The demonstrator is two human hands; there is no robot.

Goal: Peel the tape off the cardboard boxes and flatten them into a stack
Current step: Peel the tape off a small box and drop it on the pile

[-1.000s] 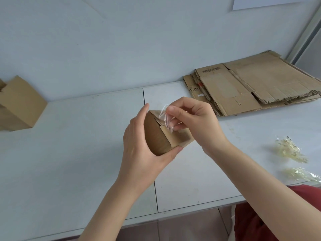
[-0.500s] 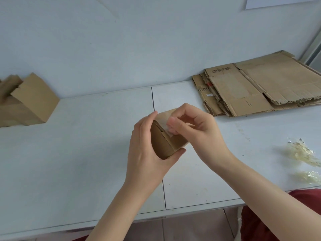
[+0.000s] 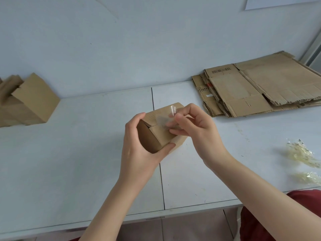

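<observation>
Grips the small cardboard box (image 3: pixel 161 134) at frame centre, over the white table (image 3: pixel 69 153), with the left hand (image 3: pixel 139 153) curled round it, and pinches its clear tape strip (image 3: pixel 164 120) with the right hand (image 3: pixel 199 134).

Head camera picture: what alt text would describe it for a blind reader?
A person's left hand grips a small cardboard box while the right hand pinches clear tape lifted off it. Flattened boxes lie stacked at right.

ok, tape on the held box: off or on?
Partly off: right hand pinches the clear tape strip, one end lifted, the rest seemingly on the small brown cardboard box the left hand holds.
</observation>
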